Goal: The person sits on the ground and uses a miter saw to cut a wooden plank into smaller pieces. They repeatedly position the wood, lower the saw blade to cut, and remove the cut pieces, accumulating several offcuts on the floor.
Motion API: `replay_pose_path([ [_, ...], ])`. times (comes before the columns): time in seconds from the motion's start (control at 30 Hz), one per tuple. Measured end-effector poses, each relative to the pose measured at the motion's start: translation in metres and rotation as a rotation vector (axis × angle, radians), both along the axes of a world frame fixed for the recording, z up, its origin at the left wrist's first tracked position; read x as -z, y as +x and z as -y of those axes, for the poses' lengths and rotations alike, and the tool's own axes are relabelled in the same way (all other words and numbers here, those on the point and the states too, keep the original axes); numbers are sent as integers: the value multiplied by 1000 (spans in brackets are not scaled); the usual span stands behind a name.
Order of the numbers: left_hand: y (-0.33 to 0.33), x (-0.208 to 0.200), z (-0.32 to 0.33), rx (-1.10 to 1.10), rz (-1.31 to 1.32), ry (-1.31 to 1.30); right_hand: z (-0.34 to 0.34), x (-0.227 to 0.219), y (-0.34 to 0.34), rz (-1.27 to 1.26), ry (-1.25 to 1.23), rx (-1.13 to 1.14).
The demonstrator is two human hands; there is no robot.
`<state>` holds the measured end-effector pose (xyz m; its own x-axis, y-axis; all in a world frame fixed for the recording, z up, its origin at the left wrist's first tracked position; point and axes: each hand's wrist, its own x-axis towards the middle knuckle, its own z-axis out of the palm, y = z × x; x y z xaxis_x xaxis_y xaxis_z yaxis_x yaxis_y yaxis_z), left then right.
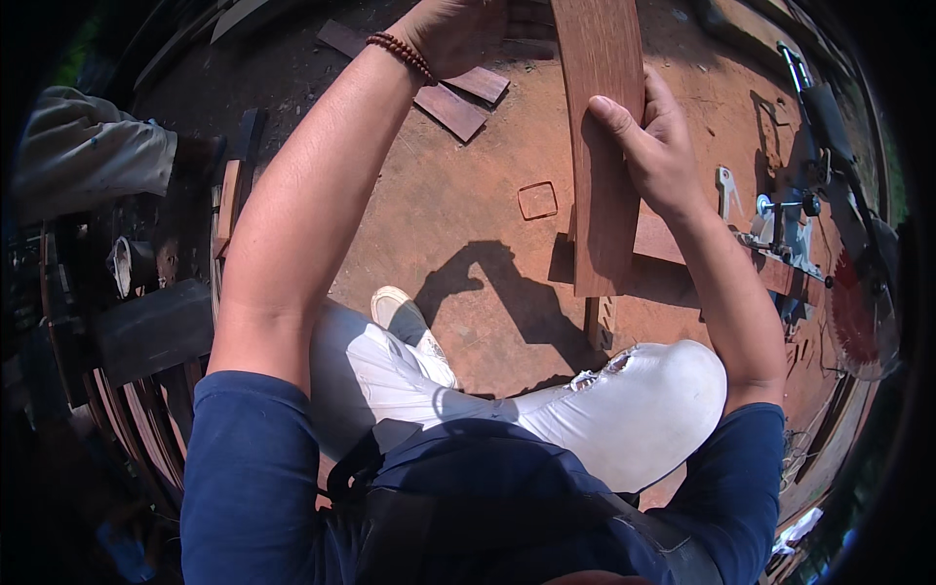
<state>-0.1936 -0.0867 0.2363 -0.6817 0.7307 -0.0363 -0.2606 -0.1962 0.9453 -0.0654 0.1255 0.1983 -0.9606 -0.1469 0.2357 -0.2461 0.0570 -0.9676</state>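
A long reddish-brown wooden board (pixel 606 146) runs from the top edge down toward my right knee. My right hand (pixel 658 146) grips its right side, thumb lying across the upper face and fingers wrapped round the edge. My left hand (pixel 456 37), with a beaded bracelet (pixel 402 55) at the wrist, is raised left of the board at the top edge. Its fingers are cut off or lost in shade, so whether it touches the board does not show.
A power saw (pixel 858 283) with a red blade stands at the right, beside a wooden piece (pixel 659 237). Several short boards (pixel 450 111) lie on the dirt floor near a thin rectangular frame (pixel 537 201). Timber and a person's sleeve (pixel 93 156) are at the left.
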Motion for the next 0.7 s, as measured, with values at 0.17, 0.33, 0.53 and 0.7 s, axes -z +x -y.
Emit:
replay_pose_path([
  [0.17,107,134,-66,-161,436,90,1,112,16,283,-334,162],
  [0.33,136,194,-46,-384,604,92,-26,75,29,371,979,-49],
  [0.53,162,242,-70,-540,594,-351,-84,116,60,44,1339,-185],
  [0.7,182,257,-92,-509,489,-413,-82,128,63,137,1391,-215],
])
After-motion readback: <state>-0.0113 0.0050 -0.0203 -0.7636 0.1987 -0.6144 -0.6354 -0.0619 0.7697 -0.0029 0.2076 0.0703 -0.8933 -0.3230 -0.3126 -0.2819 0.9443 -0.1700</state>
